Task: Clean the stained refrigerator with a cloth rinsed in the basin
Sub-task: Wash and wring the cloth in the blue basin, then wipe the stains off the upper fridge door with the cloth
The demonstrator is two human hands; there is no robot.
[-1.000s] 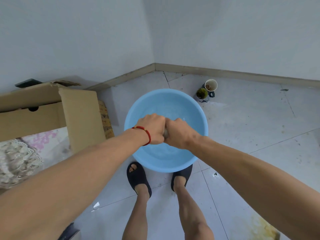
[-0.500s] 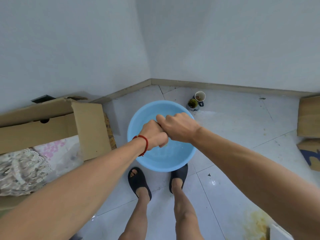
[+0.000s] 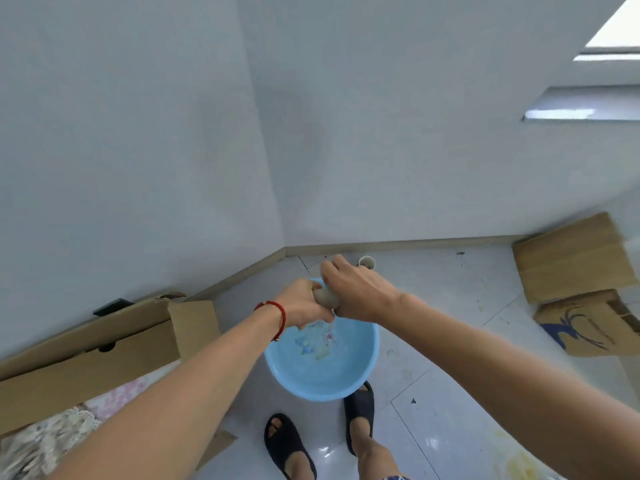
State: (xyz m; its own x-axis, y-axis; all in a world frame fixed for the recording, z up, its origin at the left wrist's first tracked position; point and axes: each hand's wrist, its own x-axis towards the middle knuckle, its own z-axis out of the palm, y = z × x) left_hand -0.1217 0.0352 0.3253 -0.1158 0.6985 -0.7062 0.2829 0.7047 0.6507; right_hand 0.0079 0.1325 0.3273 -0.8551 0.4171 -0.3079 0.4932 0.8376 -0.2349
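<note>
Here the left hand [image 3: 304,304] and the right hand [image 3: 360,292] meet over the blue basin [image 3: 360,379]. Both hands grip one grey cloth [image 3: 325,298], squeezed into a tight roll. The fingers of each hand curl round it, and only a small bit of cloth shows between them. Water runs down from the cloth into the basin. A red string [image 3: 280,313] goes round the left wrist.

The basin sits on the pale tiled floor [image 3: 450,393], just below the hands. Two feet in black sandals [image 3: 287,445] stand at 6 o'clock from it, and the toe of the right sandal touches its rim. A white cup [image 3: 367,262] peeks out at 12 o'clock, just behind the right hand. A big open cardboard box [image 3: 104,355] lies at 9 o'clock. Flat cardboard pieces [image 3: 571,261] lie at 3 o'clock, by the wall. A yellow stain [image 3: 519,459] marks the floor at 5 o'clock.
</note>
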